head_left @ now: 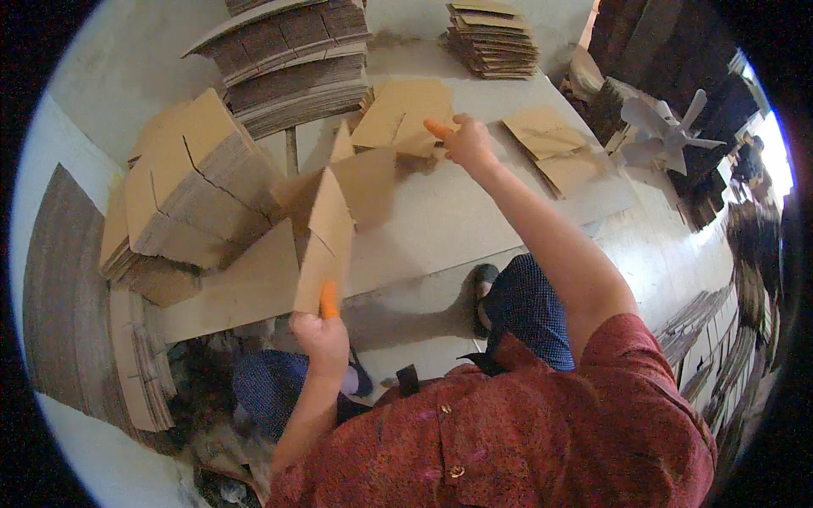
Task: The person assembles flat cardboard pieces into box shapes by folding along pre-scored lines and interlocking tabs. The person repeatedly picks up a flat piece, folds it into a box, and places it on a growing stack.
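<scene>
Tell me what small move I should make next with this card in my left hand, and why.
Perhaps bring your right hand to the far end of the card to steady it: your left hand grips only its near end, while your right hand is away to the card's right.
</scene>
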`<act>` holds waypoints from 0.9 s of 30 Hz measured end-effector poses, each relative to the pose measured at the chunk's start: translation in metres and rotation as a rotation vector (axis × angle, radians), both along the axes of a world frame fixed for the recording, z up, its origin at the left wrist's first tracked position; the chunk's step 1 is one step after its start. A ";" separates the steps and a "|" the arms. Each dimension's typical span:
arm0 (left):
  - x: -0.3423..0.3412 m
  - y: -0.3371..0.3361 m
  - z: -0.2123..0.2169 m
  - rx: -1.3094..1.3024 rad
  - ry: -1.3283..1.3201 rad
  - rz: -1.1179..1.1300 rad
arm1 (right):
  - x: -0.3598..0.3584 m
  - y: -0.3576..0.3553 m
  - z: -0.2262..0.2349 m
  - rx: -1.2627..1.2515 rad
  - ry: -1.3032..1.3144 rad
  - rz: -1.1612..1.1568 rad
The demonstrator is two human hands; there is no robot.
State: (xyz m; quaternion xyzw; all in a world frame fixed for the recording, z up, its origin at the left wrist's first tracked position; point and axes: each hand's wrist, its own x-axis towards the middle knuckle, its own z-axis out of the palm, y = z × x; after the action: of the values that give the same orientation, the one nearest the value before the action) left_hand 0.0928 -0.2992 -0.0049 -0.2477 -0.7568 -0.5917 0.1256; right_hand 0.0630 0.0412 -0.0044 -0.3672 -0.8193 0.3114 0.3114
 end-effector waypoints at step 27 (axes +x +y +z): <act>-0.017 -0.014 -0.019 0.044 -0.189 -0.135 | 0.075 -0.050 0.041 -0.900 0.963 0.175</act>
State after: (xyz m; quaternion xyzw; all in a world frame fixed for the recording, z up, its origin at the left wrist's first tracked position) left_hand 0.0760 -0.3129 -0.0237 -0.2382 -0.7337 -0.6361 0.0190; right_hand 0.1376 -0.0091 0.0361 -0.2133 -0.4054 0.7764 0.4328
